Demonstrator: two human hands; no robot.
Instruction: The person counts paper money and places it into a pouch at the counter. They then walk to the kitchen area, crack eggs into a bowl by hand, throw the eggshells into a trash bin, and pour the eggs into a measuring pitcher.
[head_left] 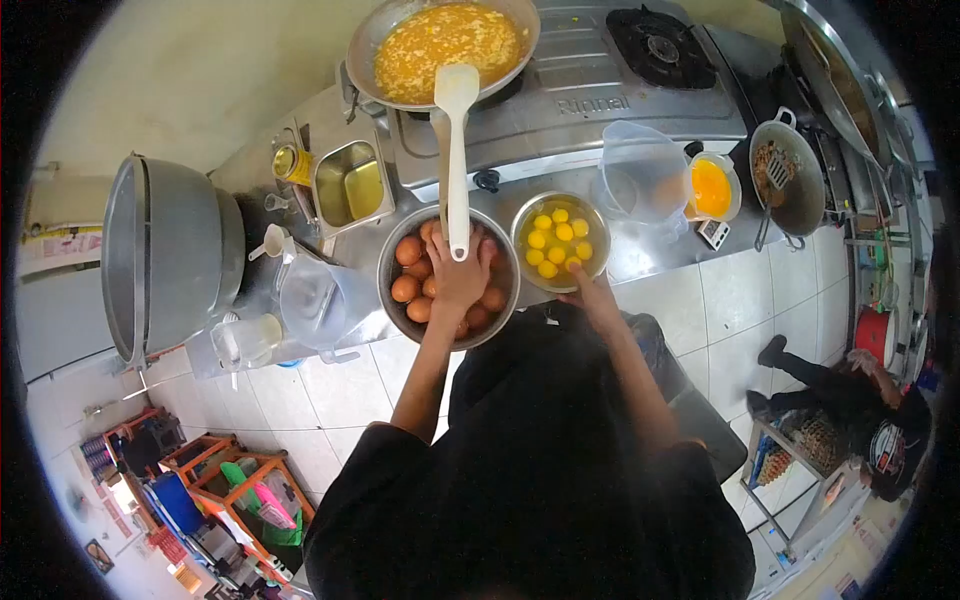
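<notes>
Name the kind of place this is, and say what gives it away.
Most likely a working commercial kitchen: a metal gas stove along the counter, a bowl crowded with brown eggs, and a very large metal pot.

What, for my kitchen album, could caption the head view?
Left hand among brown eggs, right hand gripping a bowl of yolks.

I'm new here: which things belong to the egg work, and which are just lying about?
Likely in the job:
brown eggs in their bowl, left hand among them
yolk bowl, right hand at its rim

Seemingly idle:
small white device
clear jug
large pot
</notes>
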